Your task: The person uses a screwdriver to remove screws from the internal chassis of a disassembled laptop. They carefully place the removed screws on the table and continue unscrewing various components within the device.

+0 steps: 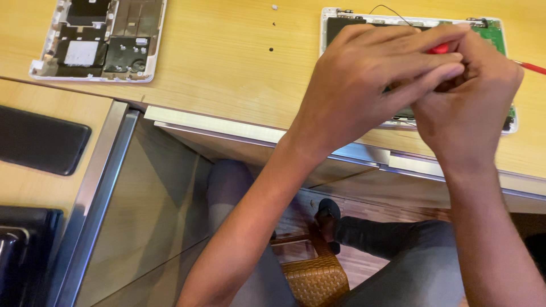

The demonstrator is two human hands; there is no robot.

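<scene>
Both hands meet over an opened white-framed device with a green circuit board on the wooden table. My left hand lies across the device, its fingers stretched over my right hand. My right hand is closed around a red-handled tool; only a bit of its red shows between the fingers. The middle of the device is hidden under the hands. A thin black wire loops over the device's top edge.
A second opened device shell lies at the table's far left. Small screws sit between the two devices. A red stick-like item pokes in at right. A black flat object rests on a lower side surface.
</scene>
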